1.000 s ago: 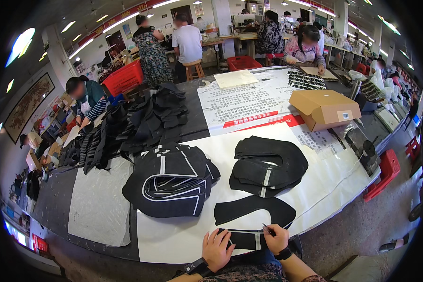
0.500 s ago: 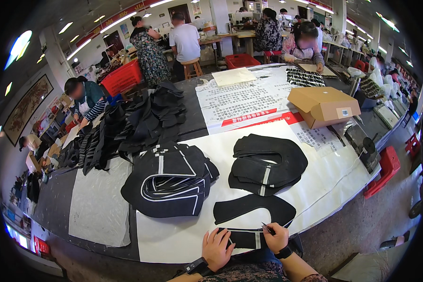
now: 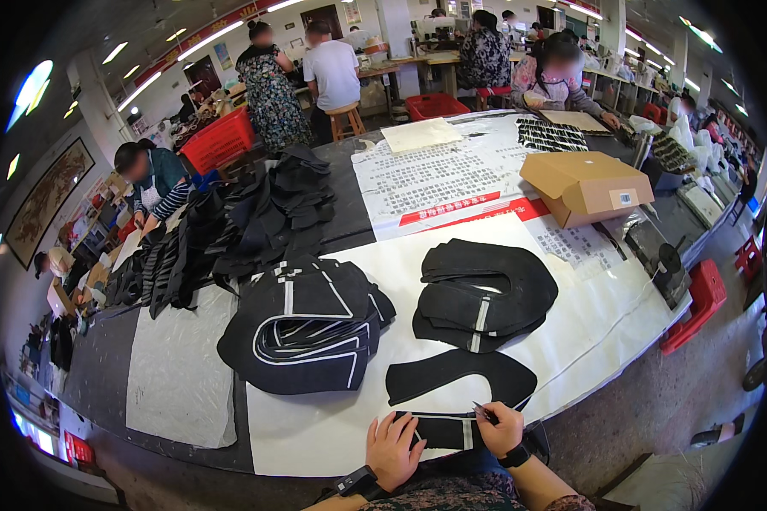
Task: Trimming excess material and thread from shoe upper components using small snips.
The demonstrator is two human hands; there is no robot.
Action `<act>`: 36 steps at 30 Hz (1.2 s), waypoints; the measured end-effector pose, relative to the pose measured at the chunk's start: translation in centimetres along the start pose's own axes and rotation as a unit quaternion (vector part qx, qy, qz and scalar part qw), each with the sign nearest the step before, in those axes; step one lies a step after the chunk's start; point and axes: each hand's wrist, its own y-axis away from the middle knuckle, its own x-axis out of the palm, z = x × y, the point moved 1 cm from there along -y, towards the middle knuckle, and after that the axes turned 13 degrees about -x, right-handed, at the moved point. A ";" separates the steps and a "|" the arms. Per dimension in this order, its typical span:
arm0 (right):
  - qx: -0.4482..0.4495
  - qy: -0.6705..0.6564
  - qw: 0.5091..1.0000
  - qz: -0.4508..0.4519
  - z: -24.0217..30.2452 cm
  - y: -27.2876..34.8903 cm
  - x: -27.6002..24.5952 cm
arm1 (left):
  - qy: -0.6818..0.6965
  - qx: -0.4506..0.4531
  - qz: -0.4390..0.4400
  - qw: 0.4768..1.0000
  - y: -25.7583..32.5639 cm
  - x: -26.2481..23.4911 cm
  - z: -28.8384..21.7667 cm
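Note:
A curved black fabric piece (image 3: 464,372) with a pale strip lies in front of me on the white sheet, its near arm (image 3: 443,432) running between my hands. My left hand (image 3: 392,450) rests on the left end of that arm, fingers stretched out and slightly apart. At the right end, my right hand (image 3: 500,429) is closed around a small dark pointed tool (image 3: 483,412), its tip pointing up and left. The tool's exact kind is hard to make out. Farther off sit a stack of curved black pieces (image 3: 520,294) and a larger folded stack with white edging (image 3: 256,358).
A heap of black fabric pieces (image 3: 273,204) covers the far left of the table. An open cardboard box (image 3: 584,183) stands at the far right, near a red stool (image 3: 694,307). Co-workers sit or stand around the far side, one at the left (image 3: 158,187).
My hands, the tool and the black fabric piece stay in place. The seated co-worker at the far right has reached an arm out to the right. The view has shifted very slightly.

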 end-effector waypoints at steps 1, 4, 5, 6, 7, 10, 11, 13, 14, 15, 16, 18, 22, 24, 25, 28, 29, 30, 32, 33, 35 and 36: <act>0.001 0.000 1.000 0.000 0.0 0.0 0.0 | 0.002 -0.001 -0.001 1.000 0.0 0.0 0.0; 0.005 -0.001 1.000 0.002 -0.1 0.1 0.0 | 0.003 0.000 0.000 1.000 0.0 0.1 0.0; 0.002 0.003 1.000 0.006 -0.1 0.1 0.0 | 0.003 0.000 0.000 1.000 0.1 0.1 0.1; 0.000 0.007 1.000 0.010 -0.1 0.1 0.0 | 0.002 -0.001 0.002 1.000 0.0 0.1 0.1; 0.000 0.008 1.000 0.010 -0.1 0.2 0.0 | 0.002 -0.001 0.003 1.000 0.0 0.1 0.1; 0.003 0.004 1.000 0.009 -0.1 0.2 0.0 | 0.003 -0.003 0.005 1.000 0.1 0.1 0.1; 0.002 0.006 1.000 0.012 0.0 0.1 -0.1 | 0.003 -0.003 0.005 1.000 0.1 0.1 0.1; 0.001 0.009 1.000 0.016 0.1 0.0 -0.1 | 0.004 -0.002 0.004 1.000 0.1 0.0 0.0; 0.001 0.009 1.000 0.015 0.1 0.0 -0.1 | 0.004 -0.002 0.005 1.000 0.1 0.0 0.0; 0.000 0.009 1.000 0.014 0.1 0.0 0.0 | 0.004 -0.003 0.003 1.000 0.1 0.1 0.0; 0.001 0.010 1.000 0.015 0.1 0.0 0.0 | 0.004 -0.003 0.001 1.000 0.1 0.1 0.0; 0.002 0.011 1.000 0.013 0.0 0.1 0.0 | 0.004 -0.004 0.003 1.000 0.0 0.0 0.0; 0.000 0.014 1.000 0.013 0.1 0.0 0.0 | 0.003 -0.004 0.006 1.000 -0.1 0.0 0.0; 0.006 0.010 1.000 0.014 0.2 -0.1 0.0 | 0.004 -0.005 0.006 1.000 -0.1 0.0 0.1; 0.005 0.011 1.000 0.015 0.2 -0.1 0.0 | 0.005 -0.005 0.007 1.000 -0.1 0.0 0.1; -0.001 0.016 1.000 0.014 0.2 -0.1 0.0 | 0.005 -0.006 0.006 1.000 -0.1 0.0 0.1; 0.002 0.018 1.000 0.014 0.3 -0.1 0.0 | 0.006 -0.006 0.005 1.000 0.0 0.0 0.1; 0.004 0.020 1.000 0.014 0.3 -0.1 0.0 | 0.005 -0.007 0.007 1.000 0.0 0.0 0.1; 0.006 0.023 1.000 0.016 0.1 0.0 0.0 | 0.006 -0.007 0.007 1.000 0.0 -0.1 0.2; 0.009 0.026 0.999 0.017 0.0 0.1 0.1 | 0.008 -0.006 0.006 1.000 0.0 0.0 0.2; 0.010 0.026 0.999 0.022 0.1 0.0 0.1 | 0.010 -0.006 0.001 1.000 0.0 0.0 0.3; 0.014 0.027 0.999 0.026 0.1 0.0 0.1 | 0.011 -0.004 0.001 1.000 -0.1 -0.1 0.3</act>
